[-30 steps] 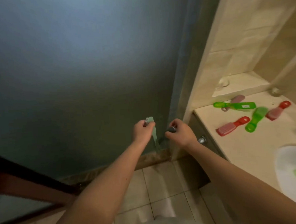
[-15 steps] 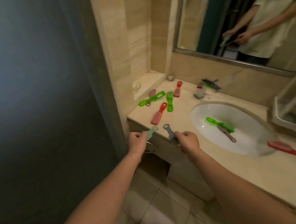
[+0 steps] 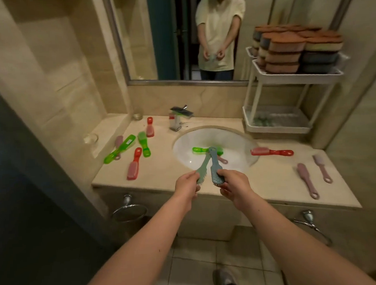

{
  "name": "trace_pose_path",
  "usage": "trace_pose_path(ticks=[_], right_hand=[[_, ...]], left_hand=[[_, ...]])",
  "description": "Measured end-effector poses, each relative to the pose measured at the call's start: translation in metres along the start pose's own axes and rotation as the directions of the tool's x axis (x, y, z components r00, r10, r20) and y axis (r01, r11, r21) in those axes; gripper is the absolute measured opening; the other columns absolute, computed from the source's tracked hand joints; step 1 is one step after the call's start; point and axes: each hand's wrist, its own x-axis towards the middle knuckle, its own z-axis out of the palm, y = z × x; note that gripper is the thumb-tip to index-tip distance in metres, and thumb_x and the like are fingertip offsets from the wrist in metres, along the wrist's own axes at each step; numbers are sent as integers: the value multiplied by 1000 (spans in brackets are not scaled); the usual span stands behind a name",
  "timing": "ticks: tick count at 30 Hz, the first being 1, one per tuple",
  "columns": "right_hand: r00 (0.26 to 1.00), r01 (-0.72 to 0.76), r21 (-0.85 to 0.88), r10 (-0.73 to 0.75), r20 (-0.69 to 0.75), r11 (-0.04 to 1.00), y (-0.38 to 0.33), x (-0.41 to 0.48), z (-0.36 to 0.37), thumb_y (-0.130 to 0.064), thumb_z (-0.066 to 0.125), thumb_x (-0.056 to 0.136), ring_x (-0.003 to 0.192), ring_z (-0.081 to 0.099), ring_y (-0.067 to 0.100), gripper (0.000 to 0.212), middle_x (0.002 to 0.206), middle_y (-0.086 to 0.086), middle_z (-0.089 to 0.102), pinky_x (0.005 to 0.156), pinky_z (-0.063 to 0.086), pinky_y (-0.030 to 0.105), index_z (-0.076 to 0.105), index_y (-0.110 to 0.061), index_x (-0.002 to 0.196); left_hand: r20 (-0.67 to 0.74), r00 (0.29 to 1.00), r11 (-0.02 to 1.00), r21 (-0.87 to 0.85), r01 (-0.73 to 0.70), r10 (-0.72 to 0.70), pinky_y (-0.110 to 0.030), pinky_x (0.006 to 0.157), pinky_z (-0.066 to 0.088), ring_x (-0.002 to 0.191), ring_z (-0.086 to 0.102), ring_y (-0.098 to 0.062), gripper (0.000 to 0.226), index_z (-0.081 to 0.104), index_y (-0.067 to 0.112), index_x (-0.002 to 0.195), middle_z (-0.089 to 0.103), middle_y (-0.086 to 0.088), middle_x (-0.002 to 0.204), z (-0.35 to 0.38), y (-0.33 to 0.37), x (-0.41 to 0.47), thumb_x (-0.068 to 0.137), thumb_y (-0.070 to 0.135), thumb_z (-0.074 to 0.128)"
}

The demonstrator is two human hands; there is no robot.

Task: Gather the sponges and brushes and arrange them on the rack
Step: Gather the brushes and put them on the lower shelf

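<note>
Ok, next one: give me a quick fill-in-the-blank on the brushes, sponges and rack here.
The left hand and the right hand hold ____ brushes between them.
The sponges are stacked on the ____ shelf of the rack.
One green brush lies inside the ____.
Missing: two; top; sink.

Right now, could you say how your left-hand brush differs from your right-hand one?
The left hand holds a teal brush slanting right; the right hand holds a blue brush pointing nearly straight ahead. Both are gripped at the bristle end, tips meeting over the sink.
</note>
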Motion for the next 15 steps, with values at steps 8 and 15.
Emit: trace_pose_path(ticks=[8, 15], right_hand=[[992, 76, 182, -57, -109, 980, -31, 28, -59, -11, 61, 92, 65, 58, 18, 5, 83, 10, 65, 58, 50, 28, 57, -8, 91], [989, 97, 172, -75, -129, 980, -74, 90, -115, -10, 61, 91, 44, 54, 8, 18, 76, 7, 64, 55, 51, 26, 63, -1, 107]], left_hand=[[213, 972, 994, -30, 104, -95, -17, 44, 40, 55, 48, -12, 18, 58, 10, 87, 53, -6, 66, 88, 24, 18, 97, 7, 43], [288, 957, 999, 28, 35, -42, -23, 55, 50, 62, 57, -15, 6, 55, 11, 97, 62, -9, 81, 169, 48, 66, 97, 9, 50]])
